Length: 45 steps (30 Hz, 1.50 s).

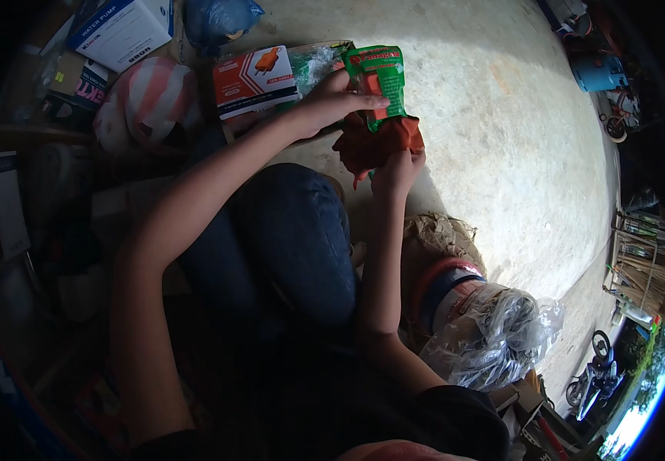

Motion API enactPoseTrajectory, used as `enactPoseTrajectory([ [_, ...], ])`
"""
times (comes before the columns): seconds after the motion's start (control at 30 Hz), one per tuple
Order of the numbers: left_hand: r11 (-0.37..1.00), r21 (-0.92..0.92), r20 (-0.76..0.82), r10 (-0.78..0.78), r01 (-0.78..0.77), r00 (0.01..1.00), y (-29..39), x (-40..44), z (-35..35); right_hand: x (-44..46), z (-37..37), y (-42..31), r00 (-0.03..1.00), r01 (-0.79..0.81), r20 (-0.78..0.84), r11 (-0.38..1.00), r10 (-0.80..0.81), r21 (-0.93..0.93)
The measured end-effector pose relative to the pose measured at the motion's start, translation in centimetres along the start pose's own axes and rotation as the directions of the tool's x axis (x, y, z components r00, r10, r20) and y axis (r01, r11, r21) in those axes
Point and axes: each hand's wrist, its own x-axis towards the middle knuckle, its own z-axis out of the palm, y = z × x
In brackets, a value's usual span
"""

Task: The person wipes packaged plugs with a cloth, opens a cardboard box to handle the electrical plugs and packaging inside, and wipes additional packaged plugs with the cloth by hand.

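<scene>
In the head view my left hand (332, 104) grips a green printed packet (392, 77) with a red patch on it, the thumb lying across its front. Just below, my right hand (400, 169) is closed on a crumpled reddish-brown cloth (379, 146), which bunches up against the packet's lower end. Left of my left hand is an open carton (307, 52) with clear and green plastic wrapping inside. A white and orange box (254, 81) with a tool-like picture rests at its left side.
A water pump box (121, 34), a blue plastic bag (221, 19) and a red-and-white striped bundle (148, 100) lie at upper left. Rolls in clear plastic (494, 330) and brown paper (444, 234) stand right of my knees. Across the concrete floor (517, 138) are a blue gas cylinder (599, 71) and a motorbike (595, 376).
</scene>
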Motion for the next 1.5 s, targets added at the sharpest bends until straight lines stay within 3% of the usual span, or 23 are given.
enactPoseTrajectory([
  [0.1,1.000,-0.019,0.037,-0.014,0.015,0.999,1.0,-0.6,0.1,-0.1,-0.1,0.0,0.999,-0.044,-0.006,0.998,0.043,-0.036],
  [0.17,0.987,0.079,0.050,0.138,-0.142,0.989,1.8,-1.2,0.2,0.5,-0.8,0.9,0.997,-0.057,-0.047,0.997,0.054,-0.048],
  [0.2,0.987,0.080,0.050,0.138,-0.142,0.989,1.7,-1.1,0.0,0.5,-0.8,0.9,0.997,-0.057,-0.047,0.997,0.055,-0.048],
  [0.27,0.903,0.361,0.092,0.214,-0.233,0.973,1.5,-0.8,-0.4,0.6,-0.8,0.7,0.985,-0.165,0.045,0.986,0.166,-0.028],
  [0.37,0.924,0.342,0.046,0.165,-0.171,0.985,2.5,-1.4,-0.2,0.3,-0.2,0.0,0.949,-0.271,0.173,0.962,0.262,0.029],
  [0.5,0.954,0.286,-0.033,0.107,-0.094,0.994,1.9,-1.0,-0.5,0.1,0.0,0.0,0.933,-0.330,0.186,0.939,0.309,0.095],
  [0.57,0.961,0.263,-0.023,0.098,-0.088,0.995,2.6,-1.4,-0.2,0.3,-0.3,0.6,0.957,-0.225,0.197,0.973,0.210,0.052],
  [0.7,0.969,0.180,0.021,0.170,-0.171,0.985,2.1,-1.0,-0.3,0.4,-0.6,0.7,0.964,-0.207,0.172,0.978,0.205,-0.006],
  [0.8,0.968,0.240,0.066,0.062,-0.076,0.996,2.9,-1.0,-0.4,0.3,-0.3,1.2,0.982,-0.168,0.076,0.984,0.172,-0.058],
  [0.87,0.991,0.007,-0.042,0.134,-0.133,0.990,3.0,-0.6,-0.7,0.5,-0.3,1.7,0.991,-0.136,0.001,0.984,0.136,-0.112],
  [0.9,0.988,0.034,-0.062,0.154,-0.153,0.986,3.2,-0.6,-0.9,0.6,-0.5,1.8,0.991,-0.135,0.001,0.985,0.136,-0.112],
  [1.03,0.998,-0.054,0.070,0.030,-0.026,0.997,3.8,-0.9,-2.3,0.2,-0.1,0.0,0.998,-0.059,-0.012,0.956,0.058,-0.287],
  [1.1,0.936,0.332,0.138,0.072,-0.114,0.988,3.7,-0.9,-2.4,0.0,0.3,-0.8,0.998,-0.061,-0.033,0.935,0.053,-0.350],
  [1.13,0.954,0.277,0.190,0.065,-0.117,0.980,3.0,-0.5,-2.3,0.1,0.3,-0.9,0.999,-0.031,0.000,0.941,0.033,-0.338],
  [1.17,0.893,0.438,0.218,0.008,-0.105,0.976,2.6,-0.4,-2.4,0.1,0.3,-1.0,0.999,0.000,0.033,0.945,0.012,-0.326],
  [1.2,0.846,0.499,0.237,0.076,-0.189,0.969,2.6,-0.7,-2.2,0.4,0.0,-0.5,0.999,0.001,0.034,0.946,0.011,-0.325],
  [1.23,0.787,0.556,0.260,0.142,-0.269,0.955,2.6,-1.0,-2.0,0.7,-0.2,0.1,0.987,0.149,-0.006,0.932,-0.160,-0.329],
  [1.27,0.801,0.548,0.267,0.104,-0.240,0.958,2.5,-0.8,-2.2,0.9,-0.5,0.5,0.944,0.293,-0.045,0.894,-0.327,-0.339],
  [1.3,0.801,0.548,0.267,0.106,-0.241,0.958,2.0,-0.5,-2.6,0.9,-0.3,0.2,0.944,0.295,-0.044,0.894,-0.328,-0.339],
  [1.37,0.822,0.527,0.262,0.083,-0.214,0.961,1.0,0.0,-3.1,0.6,-0.2,-0.7,0.996,0.065,-0.072,0.995,-0.059,0.079],
  [1.43,0.845,0.480,0.231,0.137,-0.235,0.963,0.6,-0.1,-2.7,0.4,0.3,-1.2,0.999,0.034,-0.001,0.993,-0.034,0.114],
  [1.5,0.864,0.432,0.201,0.187,-0.258,0.962,0.5,-0.2,-2.5,1.0,1.1,-1.1,0.989,0.057,-0.150,0.953,-0.012,0.296],
])
